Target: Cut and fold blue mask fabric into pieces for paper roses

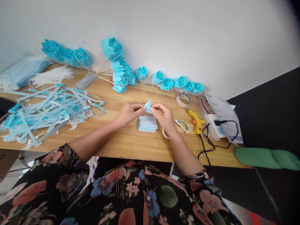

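Watching remotely, I see the left hand and right hand pinching a small, folded light-blue fabric piece, near a pale blue-and-white rectangular stack on the light-brown wooden table.

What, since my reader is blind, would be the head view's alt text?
A person's left hand and right hand pinch a small blue piece near a stack on a wooden table; blue flowers line the wall.
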### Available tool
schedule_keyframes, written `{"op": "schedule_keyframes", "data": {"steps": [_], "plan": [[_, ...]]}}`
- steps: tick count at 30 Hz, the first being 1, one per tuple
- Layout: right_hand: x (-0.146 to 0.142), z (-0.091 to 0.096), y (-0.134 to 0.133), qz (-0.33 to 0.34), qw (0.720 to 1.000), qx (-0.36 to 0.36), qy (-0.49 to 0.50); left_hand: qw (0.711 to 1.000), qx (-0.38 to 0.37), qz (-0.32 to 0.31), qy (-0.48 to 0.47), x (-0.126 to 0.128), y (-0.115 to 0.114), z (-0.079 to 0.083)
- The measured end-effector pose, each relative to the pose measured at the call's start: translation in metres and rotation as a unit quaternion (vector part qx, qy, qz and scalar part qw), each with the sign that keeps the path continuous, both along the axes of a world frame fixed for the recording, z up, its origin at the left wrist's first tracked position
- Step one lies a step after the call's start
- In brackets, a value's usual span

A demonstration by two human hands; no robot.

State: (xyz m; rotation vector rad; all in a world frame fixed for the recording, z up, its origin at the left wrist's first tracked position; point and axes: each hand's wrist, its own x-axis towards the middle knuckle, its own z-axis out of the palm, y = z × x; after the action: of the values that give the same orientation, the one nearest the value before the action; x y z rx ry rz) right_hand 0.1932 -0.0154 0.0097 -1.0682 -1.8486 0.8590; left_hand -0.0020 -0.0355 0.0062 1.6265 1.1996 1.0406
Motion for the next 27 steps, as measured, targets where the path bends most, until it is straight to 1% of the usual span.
{"op": "schedule_keyframes", "data": {"steps": [5,15,22,24,27], "plan": [[-0.002,0.0015,-0.0003,-0.003,1.0,0.006,-0.019,1.0,-0.01,-0.003,-0.009,-0.0007,0.0004,-0.0005],[-0.0032,0.003,-0.0017,0.005,1.0,0.005,-0.02,1.0,0.004,0.0,0.004,-0.001,0.0003,-0.0007],[-0.0002,-0.0052,0.0001,0.019,0.997,-0.057,0.043,1.0,0.002,0.016,0.014,-0.0006,0.0005,0.0013],[-0.0005,-0.0053,-0.0002,0.024,0.997,-0.062,0.046,1.0,0.003,0.017,0.014,-0.0001,-0.0003,0.0018],[-0.0024,-0.0027,-0.0013,0.024,0.998,-0.051,0.029,1.0,0.004,0.009,0.013,0.0011,-0.0018,0.0024]]}}
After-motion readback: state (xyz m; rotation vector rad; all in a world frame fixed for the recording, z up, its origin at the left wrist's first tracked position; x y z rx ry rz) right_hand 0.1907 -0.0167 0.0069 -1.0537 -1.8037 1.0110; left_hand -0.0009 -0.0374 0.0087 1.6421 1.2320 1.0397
